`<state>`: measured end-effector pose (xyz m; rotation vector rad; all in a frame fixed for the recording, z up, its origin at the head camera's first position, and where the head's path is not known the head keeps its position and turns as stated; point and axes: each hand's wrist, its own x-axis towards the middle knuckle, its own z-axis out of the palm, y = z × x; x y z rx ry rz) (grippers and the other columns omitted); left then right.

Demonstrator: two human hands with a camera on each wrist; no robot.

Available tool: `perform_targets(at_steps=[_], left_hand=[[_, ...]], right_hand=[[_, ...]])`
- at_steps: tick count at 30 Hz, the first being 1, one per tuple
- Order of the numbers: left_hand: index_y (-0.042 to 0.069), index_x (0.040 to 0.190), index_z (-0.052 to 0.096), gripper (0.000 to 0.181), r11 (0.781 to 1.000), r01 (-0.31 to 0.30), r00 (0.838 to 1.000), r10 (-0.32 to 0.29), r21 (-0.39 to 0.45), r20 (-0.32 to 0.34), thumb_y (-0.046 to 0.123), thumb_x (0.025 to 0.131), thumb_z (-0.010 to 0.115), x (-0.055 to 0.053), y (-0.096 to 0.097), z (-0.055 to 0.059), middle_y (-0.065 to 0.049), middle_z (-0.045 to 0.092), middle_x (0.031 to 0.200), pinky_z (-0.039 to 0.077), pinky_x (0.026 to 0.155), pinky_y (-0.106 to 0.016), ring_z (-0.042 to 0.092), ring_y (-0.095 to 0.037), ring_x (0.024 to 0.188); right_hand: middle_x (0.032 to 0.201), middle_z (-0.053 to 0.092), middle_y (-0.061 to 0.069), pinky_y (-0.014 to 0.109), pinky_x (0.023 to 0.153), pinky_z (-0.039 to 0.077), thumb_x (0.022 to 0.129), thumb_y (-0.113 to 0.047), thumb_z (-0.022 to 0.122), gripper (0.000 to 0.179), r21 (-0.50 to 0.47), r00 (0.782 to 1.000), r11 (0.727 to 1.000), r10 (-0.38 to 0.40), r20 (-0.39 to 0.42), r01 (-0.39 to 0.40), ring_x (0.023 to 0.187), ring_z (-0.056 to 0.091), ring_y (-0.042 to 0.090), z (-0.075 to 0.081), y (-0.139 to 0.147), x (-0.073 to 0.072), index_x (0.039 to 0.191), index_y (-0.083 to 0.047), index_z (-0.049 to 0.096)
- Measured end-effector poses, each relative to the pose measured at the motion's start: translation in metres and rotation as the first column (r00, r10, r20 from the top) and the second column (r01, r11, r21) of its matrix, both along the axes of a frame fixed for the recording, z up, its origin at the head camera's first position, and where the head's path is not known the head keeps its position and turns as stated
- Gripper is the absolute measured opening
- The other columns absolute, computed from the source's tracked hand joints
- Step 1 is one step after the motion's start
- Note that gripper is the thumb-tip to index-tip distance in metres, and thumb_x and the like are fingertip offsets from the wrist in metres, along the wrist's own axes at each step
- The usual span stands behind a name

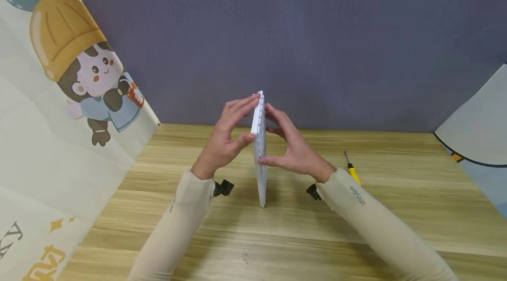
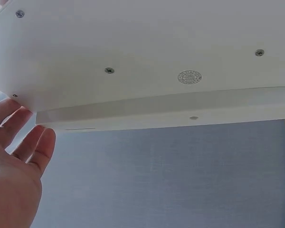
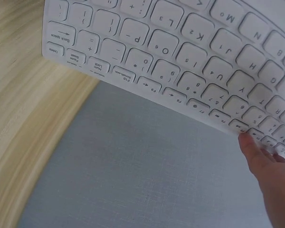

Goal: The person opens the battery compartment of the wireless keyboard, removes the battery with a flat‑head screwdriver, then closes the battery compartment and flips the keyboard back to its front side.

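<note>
A white keyboard is held on edge in front of me, its narrow side facing the head view and its lower end close over the table. My left hand grips it at the upper end on the back side, thumb at the near edge and fingers at the far one. The plain back, with several screws, fills the left wrist view. My right hand holds the key side, its thumb at the near edge and fingertips at the far edge. Printed keys show upside down in the right wrist view.
A screwdriver with a yellow and black handle lies on the wood-grain table, partly behind my right sleeve. A grey-blue panel rises behind the table. At the left stands a pale panel with a cartoon figure.
</note>
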<state>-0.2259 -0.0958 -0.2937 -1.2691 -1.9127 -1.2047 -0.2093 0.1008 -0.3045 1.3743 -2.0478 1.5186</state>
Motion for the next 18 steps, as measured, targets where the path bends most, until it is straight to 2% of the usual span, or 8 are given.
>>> perform_targets(at_steps=[4, 6, 11, 18], left_hand=[[-0.004, 0.137, 0.043, 0.079, 1.000, 0.022, 1.000, -0.022, 0.006, -0.002, 0.060, 0.091, 0.042, -0.001, 0.000, -0.001, -0.012, 0.037, 0.146, 0.038, 0.095, -0.042, 0.037, -0.026, 0.121], [-0.002, 0.138, 0.042, 0.077, 1.000, 0.030, 1.000, -0.030, 0.007, -0.004, 0.060, 0.092, 0.042, -0.002, 0.001, -0.002, -0.012, 0.036, 0.147, 0.038, 0.093, -0.041, 0.037, -0.026, 0.121], [0.002, 0.141, 0.040, 0.073, 0.999, 0.041, 0.999, -0.041, 0.012, 0.006, 0.057, 0.093, 0.041, -0.002, 0.002, -0.006, -0.015, 0.031, 0.149, 0.038, 0.095, -0.042, 0.035, -0.028, 0.124], [-0.006, 0.143, 0.030, 0.083, 0.996, 0.079, 0.995, -0.081, 0.032, 0.063, 0.060, 0.092, 0.041, -0.002, 0.005, -0.014, -0.016, 0.024, 0.151, 0.040, 0.097, -0.044, 0.028, -0.030, 0.134]], right_hand=[[0.146, 0.024, 0.023, 0.053, 0.100, 0.036, 0.074, -0.032, 0.080, 0.107, -0.023, 1.000, 1.000, 0.006, -0.003, -0.006, 0.134, 0.027, 0.036, 0.000, 0.000, 0.000, 0.147, 0.007, 0.013], [0.146, 0.024, 0.024, 0.055, 0.099, 0.035, 0.075, -0.040, 0.078, 0.107, -0.032, 1.000, 0.999, 0.006, -0.007, -0.006, 0.133, 0.027, 0.037, 0.001, 0.000, 0.000, 0.147, 0.008, 0.013], [0.145, 0.024, 0.026, 0.058, 0.098, 0.034, 0.074, -0.042, 0.077, 0.108, -0.046, 1.000, 0.999, -0.002, -0.024, 0.001, 0.132, 0.028, 0.040, 0.004, 0.002, 0.000, 0.146, 0.010, 0.014], [0.146, 0.024, 0.025, 0.056, 0.101, 0.033, 0.074, -0.042, 0.077, 0.108, -0.041, 1.000, 0.999, -0.016, -0.011, 0.016, 0.133, 0.028, 0.037, 0.008, 0.003, 0.002, 0.145, 0.010, 0.015]])
